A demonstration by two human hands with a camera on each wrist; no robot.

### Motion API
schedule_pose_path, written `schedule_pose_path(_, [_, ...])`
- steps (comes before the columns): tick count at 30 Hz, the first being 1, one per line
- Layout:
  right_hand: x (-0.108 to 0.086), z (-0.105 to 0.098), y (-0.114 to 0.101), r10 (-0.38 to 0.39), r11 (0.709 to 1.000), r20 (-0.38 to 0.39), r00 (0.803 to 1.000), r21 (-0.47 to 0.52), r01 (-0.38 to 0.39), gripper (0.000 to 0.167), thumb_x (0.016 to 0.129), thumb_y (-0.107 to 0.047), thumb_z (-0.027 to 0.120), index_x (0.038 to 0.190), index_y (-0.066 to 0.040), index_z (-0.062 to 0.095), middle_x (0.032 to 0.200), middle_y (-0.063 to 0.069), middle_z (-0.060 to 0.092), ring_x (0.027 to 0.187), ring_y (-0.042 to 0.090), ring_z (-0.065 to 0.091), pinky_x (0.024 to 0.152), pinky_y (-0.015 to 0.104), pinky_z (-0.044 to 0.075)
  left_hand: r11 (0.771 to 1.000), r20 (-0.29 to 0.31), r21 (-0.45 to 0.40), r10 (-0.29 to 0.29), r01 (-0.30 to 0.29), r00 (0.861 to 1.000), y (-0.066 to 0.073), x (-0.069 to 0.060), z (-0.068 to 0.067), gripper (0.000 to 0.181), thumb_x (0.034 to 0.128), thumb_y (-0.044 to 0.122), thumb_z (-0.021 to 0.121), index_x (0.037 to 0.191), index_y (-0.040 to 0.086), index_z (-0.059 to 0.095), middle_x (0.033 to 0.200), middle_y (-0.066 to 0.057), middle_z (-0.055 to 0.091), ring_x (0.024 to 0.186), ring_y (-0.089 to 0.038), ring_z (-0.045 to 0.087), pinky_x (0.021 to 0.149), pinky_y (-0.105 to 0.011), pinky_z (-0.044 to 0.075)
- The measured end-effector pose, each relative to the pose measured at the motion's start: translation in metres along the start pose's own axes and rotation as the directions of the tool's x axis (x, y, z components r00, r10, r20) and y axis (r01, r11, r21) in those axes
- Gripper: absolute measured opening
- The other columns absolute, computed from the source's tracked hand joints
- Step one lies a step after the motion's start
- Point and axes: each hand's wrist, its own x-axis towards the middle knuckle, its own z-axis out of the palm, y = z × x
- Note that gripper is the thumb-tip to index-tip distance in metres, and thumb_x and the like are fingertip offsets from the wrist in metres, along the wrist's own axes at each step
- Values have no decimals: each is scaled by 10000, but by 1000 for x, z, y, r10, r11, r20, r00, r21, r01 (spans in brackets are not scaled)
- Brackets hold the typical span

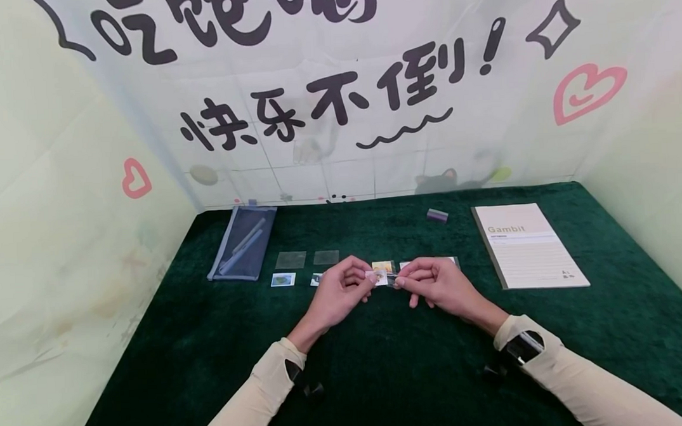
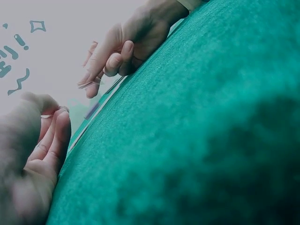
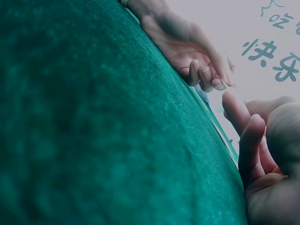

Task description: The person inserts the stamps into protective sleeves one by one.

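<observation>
My left hand pinches a small white picture card between thumb and fingers, above the table. Close on its right, my right hand pinches a small clear plastic sleeve by its edge. The card's right end meets the sleeve; whether it is inside cannot be made out. Behind them lies a yellowish picture card. A blue-green picture card lies to the left, and another card is partly hidden by my left hand. In the left wrist view, the right hand holds something thin at its fingertips.
Two clear sleeves lie behind the left cards. A blue mesh pencil pouch with pens is at the far left. A notebook lies at right, a small purple-grey block at the back. A pale item shows behind my right hand.
</observation>
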Motion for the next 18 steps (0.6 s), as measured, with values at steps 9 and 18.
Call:
schedule_pose_path(9, [0,0,-1,5,1000,14,1000,12,-6,387,1012,-380,776,1253,-86,706,1112,87,843,760,246,792,544,271,569,1000,21,8,-5,5,1000,0,0,-1,209,1063,349,717,1212,210,678,1023,-35,772,854,-242,743,761,-345,641])
schedule_pose_path(18, [0,1,-1,-9,1000,19,1000,13,9,389,1024,-378,761,1270,-85,693,1113,95,842,773,247,790,564,280,580,1000,32,3,-25,25,999,-1,0,-2,210,1071,336,703,1232,206,668,1046,-37,776,884,-236,750,787,-352,640])
